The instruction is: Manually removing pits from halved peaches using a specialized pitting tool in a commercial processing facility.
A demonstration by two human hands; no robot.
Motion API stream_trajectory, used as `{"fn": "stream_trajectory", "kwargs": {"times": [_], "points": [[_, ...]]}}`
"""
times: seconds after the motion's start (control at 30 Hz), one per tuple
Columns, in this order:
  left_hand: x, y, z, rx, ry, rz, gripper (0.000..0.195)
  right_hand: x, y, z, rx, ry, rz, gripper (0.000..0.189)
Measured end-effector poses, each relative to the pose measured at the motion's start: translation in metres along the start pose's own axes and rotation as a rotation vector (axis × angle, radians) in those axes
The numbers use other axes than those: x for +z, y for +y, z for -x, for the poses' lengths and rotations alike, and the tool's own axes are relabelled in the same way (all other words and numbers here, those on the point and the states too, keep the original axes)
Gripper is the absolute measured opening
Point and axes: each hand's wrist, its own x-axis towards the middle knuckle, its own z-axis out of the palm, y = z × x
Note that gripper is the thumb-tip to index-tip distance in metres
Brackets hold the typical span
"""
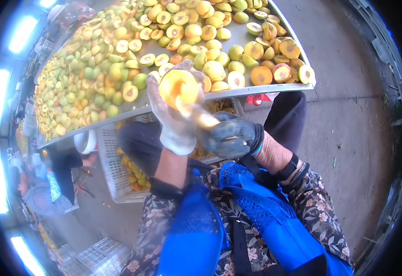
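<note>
In my left hand (175,117), in a pale knit glove, lies a halved yellow fruit (177,89), like a peach or apricot, cut side up with a hollow at its middle. My right hand (230,136), in a dark grey glove, grips a small tool (204,119) with a light-coloured handle. The tool's tip meets the lower edge of the fruit's hollow; motion blur hides its exact shape. Both hands are just over the near edge of a metal table (263,90), on which many halved fruits (214,70) are spread, some with pits showing.
Below the table, between my knees, a white plastic crate (113,172) contains yellow fruit pieces (137,176). A white bucket (85,141) stands left of it. Another person (49,193) sits at the left. Stacked crates (97,257) are on the floor at lower left.
</note>
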Motion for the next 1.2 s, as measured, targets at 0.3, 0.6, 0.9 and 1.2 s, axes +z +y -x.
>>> {"fn": "stream_trajectory", "kwargs": {"times": [0.3, 0.6, 0.9, 1.2], "points": [[-0.041, -0.029, 0.025, -0.467, 0.073, 0.286, 0.051, -0.028, 0.044, 0.030, 0.195, 0.392, 1.235, 0.030], [-0.062, -0.040, 0.039, -0.329, 0.095, 0.337, 0.041, 0.013, 0.035, -0.027, -0.132, 0.353, 1.522, 0.024], [-0.162, -0.130, 0.154, -0.917, 0.545, 0.008, 0.042, -0.025, 0.016, 0.036, 0.087, 0.271, 1.757, 0.021], [-0.187, -0.207, 0.302, -1.371, -0.509, -0.688, 0.038, -0.042, 0.028, 0.047, 0.313, 0.143, 1.783, 0.031]]}}
